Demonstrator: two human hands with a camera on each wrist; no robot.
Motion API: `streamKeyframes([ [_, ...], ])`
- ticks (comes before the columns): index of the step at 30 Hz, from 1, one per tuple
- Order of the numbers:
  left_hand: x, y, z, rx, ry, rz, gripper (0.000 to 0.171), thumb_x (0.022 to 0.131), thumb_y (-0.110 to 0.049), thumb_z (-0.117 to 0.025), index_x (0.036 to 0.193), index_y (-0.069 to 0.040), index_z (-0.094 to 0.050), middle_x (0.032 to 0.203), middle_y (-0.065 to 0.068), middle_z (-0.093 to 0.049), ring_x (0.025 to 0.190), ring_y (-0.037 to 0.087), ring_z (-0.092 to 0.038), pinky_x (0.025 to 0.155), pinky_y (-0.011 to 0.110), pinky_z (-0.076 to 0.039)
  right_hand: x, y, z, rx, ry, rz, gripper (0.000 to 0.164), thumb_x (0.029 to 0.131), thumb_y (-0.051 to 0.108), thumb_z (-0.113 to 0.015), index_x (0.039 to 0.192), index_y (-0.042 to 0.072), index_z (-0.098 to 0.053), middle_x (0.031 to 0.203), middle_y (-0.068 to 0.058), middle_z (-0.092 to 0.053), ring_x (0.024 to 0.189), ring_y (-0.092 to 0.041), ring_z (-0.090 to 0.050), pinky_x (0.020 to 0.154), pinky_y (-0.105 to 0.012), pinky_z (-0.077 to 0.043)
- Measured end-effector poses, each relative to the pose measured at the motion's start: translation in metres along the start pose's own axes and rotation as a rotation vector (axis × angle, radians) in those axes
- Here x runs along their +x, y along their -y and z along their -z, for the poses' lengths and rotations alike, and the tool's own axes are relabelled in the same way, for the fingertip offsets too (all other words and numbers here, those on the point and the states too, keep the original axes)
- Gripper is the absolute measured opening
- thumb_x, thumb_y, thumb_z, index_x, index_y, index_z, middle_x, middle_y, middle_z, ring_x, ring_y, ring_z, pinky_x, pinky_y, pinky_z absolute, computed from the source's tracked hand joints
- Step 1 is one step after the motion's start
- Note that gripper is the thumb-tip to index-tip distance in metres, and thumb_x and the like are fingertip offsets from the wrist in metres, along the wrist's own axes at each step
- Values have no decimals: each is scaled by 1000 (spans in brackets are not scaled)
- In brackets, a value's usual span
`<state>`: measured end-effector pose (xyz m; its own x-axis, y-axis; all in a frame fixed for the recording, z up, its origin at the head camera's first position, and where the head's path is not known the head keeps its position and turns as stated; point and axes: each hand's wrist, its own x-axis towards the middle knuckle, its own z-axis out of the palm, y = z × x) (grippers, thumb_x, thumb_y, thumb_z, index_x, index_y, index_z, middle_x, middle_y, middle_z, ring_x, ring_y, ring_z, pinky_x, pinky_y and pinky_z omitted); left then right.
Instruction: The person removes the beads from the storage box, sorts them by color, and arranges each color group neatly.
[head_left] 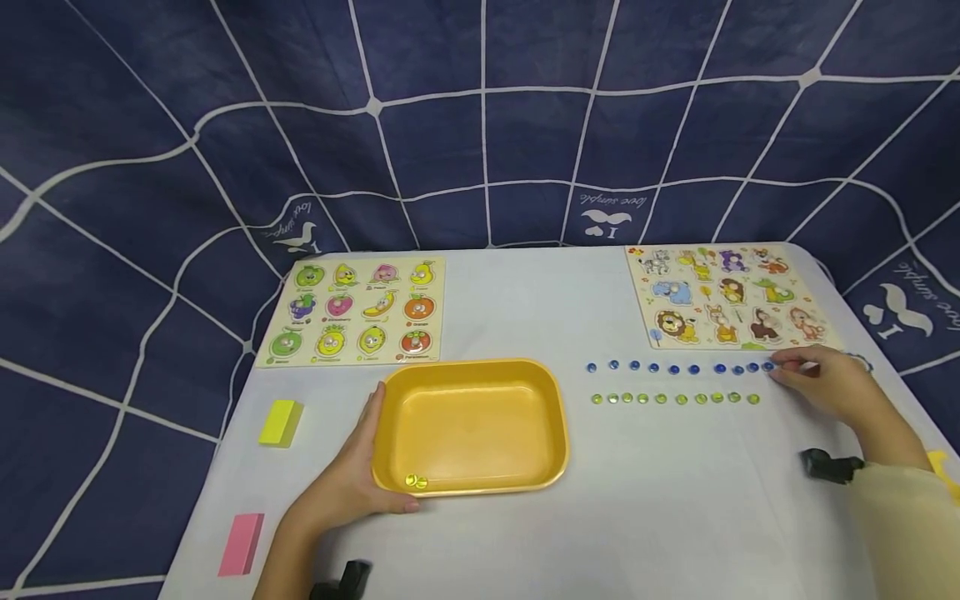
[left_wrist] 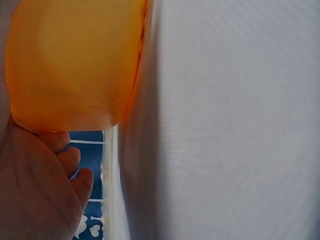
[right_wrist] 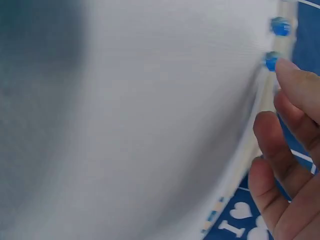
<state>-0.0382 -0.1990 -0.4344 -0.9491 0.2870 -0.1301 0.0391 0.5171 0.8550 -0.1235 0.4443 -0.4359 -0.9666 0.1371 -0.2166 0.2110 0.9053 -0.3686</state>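
Observation:
My left hand grips the near left corner of a yellow plastic tray, fingers along its left wall and thumb along its front wall. Seen from the left wrist, the tray shows orange against the palm. Two yellow-green glass beads lie in its near left corner. At the right end of a row of blue glass beads, my right hand pinches the last blue bead between thumb and forefinger. Its other fingers are loosely bent. A row of yellow-green beads runs just nearer to me.
Behind the tray on the left lies a fruit puzzle board; an animal puzzle board lies behind the bead rows. A yellow block and a pink block rest along the left side. Dark blue checked cloth hangs behind the table.

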Motion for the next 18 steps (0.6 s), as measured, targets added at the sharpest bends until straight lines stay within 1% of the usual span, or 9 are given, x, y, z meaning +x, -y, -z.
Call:
streamKeyframes([
  [2,0,0,0,4,0,-1,145,48,-37,-93,149,-39,11,161,-2,6,148,27,4,112,64,-9,-3,3,6,-12,-5,14,52,87,41,-65,123,5,-58,103,-15,-54,90,-30,-48,61,-29,-37],
  [5,1,0,0,7,-1,-7,146,48,-38,-94,149,-38,12,161,-1,6,148,26,3,113,63,-10,-7,14,15,-12,-36,60,48,87,31,-66,125,3,-56,110,-20,-53,92,-34,-49,58,-27,-39],
  [7,1,0,1,12,-1,-5,147,46,-38,-94,149,-38,12,160,-5,5,148,24,1,113,62,-11,-11,26,20,-5,-70,92,45,87,24,-67,125,3,-56,114,-22,-53,93,-34,-50,57,-24,-40],
  [9,1,0,1,11,-3,1,148,45,-39,-94,149,-39,12,160,-8,4,148,22,-1,114,59,-13,-15,42,23,11,-122,141,40,87,19,-67,124,6,-58,118,-21,-55,94,-33,-51,56,-19,-40],
  [12,2,1,1,12,-2,7,149,44,-39,-94,149,-39,12,160,-11,4,148,20,-3,114,58,-14,-22,71,24,34,-203,226,35,86,17,-69,119,9,-63,113,-14,-59,91,-25,-51,56,-12,-38],
  [14,2,1,0,12,-3,8,149,44,-39,-94,149,-39,12,160,-10,4,148,21,-2,114,58,-14,-26,91,22,46,-251,300,31,85,18,-69,116,11,-65,107,-9,-62,87,-16,-49,58,-9,-37],
  [16,1,2,0,9,-1,5,148,45,-38,-94,149,-38,12,160,-8,4,148,22,-2,114,59,-13,-30,113,19,55,-282,377,29,85,20,-70,113,13,-67,101,-5,-63,83,-9,-46,60,-9,-37],
  [18,1,2,0,8,-1,6,148,46,-38,-94,149,-39,12,160,-7,4,148,22,-2,114,59,-12,-32,135,15,74,-291,461,27,84,20,-71,111,15,-68,97,-1,-65,79,-4,-45,64,-10,-37],
])
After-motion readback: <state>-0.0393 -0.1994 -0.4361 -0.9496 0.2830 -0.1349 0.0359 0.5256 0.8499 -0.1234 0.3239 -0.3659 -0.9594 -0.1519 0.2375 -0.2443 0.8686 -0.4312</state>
